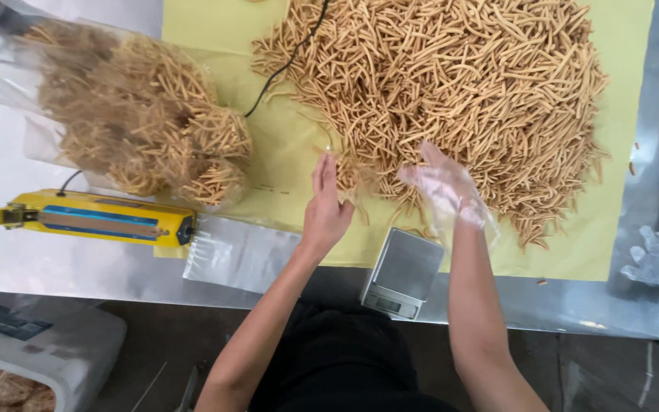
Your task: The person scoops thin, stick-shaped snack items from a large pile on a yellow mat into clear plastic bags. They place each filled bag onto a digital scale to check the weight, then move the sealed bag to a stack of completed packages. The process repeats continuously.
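Heaps of thin golden fried snack sticks (451, 91) cover a pale yellow paper sheet (284, 145) just beyond both hands. Left of the hands lie clear plastic bags packed with the same sticks (146, 122), then a yellow and blue heat sealer (101, 217). Directly between the wrists sits a small silver digital scale (402, 273). The right hand (448, 191), in a clear plastic glove, spreads open on the pile's edge; the bare left hand (326, 206) is open, fingertips touching sticks.

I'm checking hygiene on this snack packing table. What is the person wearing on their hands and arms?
The right hand wears a thin, clear, loose plastic glove that ends just past the wrist. The left hand is bare. Both forearms are uncovered, with no sleeves showing.
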